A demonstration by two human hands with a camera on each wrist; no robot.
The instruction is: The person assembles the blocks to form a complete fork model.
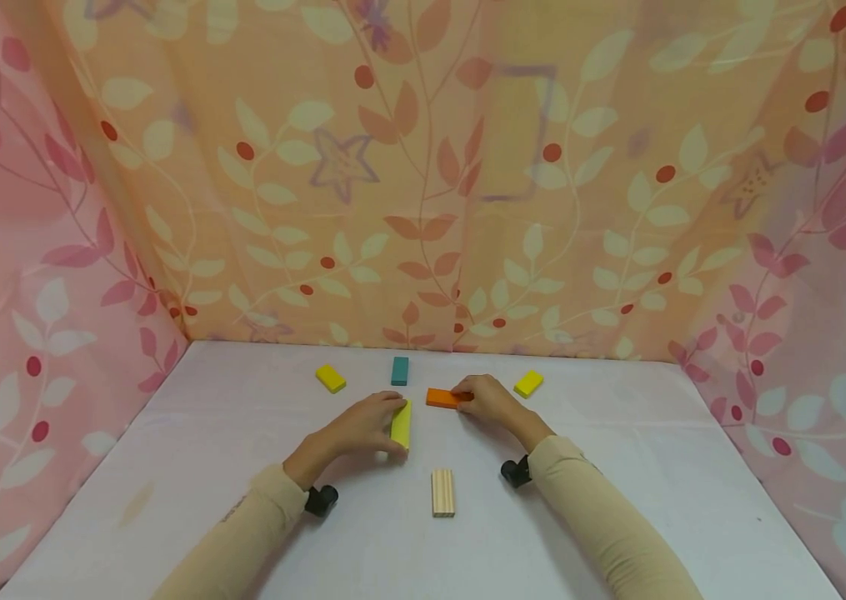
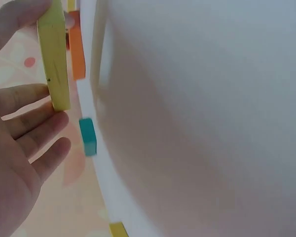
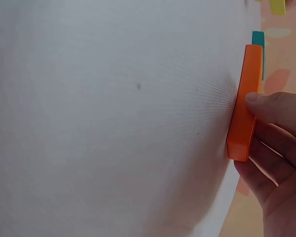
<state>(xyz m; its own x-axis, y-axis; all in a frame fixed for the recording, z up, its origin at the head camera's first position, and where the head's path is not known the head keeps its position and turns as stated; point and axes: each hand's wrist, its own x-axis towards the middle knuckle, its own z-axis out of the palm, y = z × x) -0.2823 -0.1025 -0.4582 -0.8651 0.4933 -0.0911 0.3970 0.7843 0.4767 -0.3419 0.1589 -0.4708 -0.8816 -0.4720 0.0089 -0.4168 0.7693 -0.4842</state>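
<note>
Between thumb and fingertips, my left hand [image 1: 366,427] holds a yellow-green wooden block [image 1: 401,427] by its two ends. In the left wrist view that block [image 2: 54,59] appears raised off the cloth. My right hand [image 1: 493,400] pinches an orange block [image 1: 441,397] at its right end. The right wrist view shows the thumb on one face of the orange block [image 3: 245,103], with fingers behind and below it. A plain striped wooden block [image 1: 443,492] lies nearer the front, between the two forearms.
At the back lie a teal block [image 1: 400,371], a yellow block [image 1: 331,378] to its left and another yellow block [image 1: 528,383] at the right. White cloth covers the table [image 1: 618,500]. Patterned curtains [image 1: 423,183] stand behind and at both sides.
</note>
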